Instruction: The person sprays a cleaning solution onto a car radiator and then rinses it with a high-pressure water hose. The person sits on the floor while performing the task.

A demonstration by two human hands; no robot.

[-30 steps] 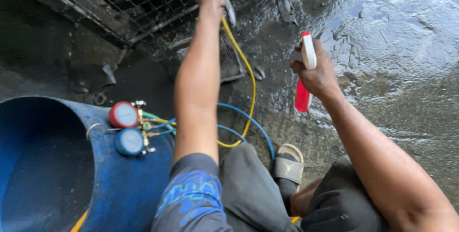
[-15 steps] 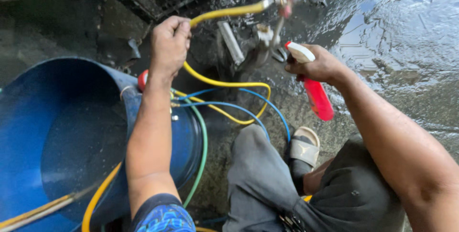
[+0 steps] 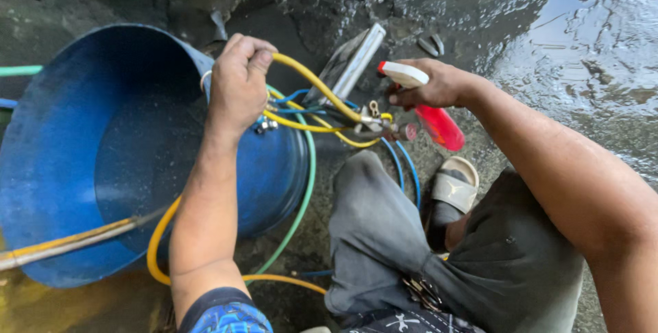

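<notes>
While left hand (image 3: 236,82) grips thin yellow rubber hose (image 3: 312,80), hose runs rightward toward right hand (image 3: 435,86), brass end fitting (image 3: 373,122) just below it. Right hand clutches red plastic spray bottle (image 3: 439,126), white nozzle (image 3: 401,74) facing left; right hand nearer fitting.

The tub (image 3: 103,161) lies at nine o'clock, the left hand (image 3: 236,82) over its rim gripping a hose (image 3: 312,79) that runs toward three o'clock. The right hand (image 3: 435,86), at one o'clock, holds a spray bottle (image 3: 428,113) beside the hose's fitting (image 3: 373,124), perhaps touching it. A sandal (image 3: 456,182) lies just below, toward four o'clock.
</notes>
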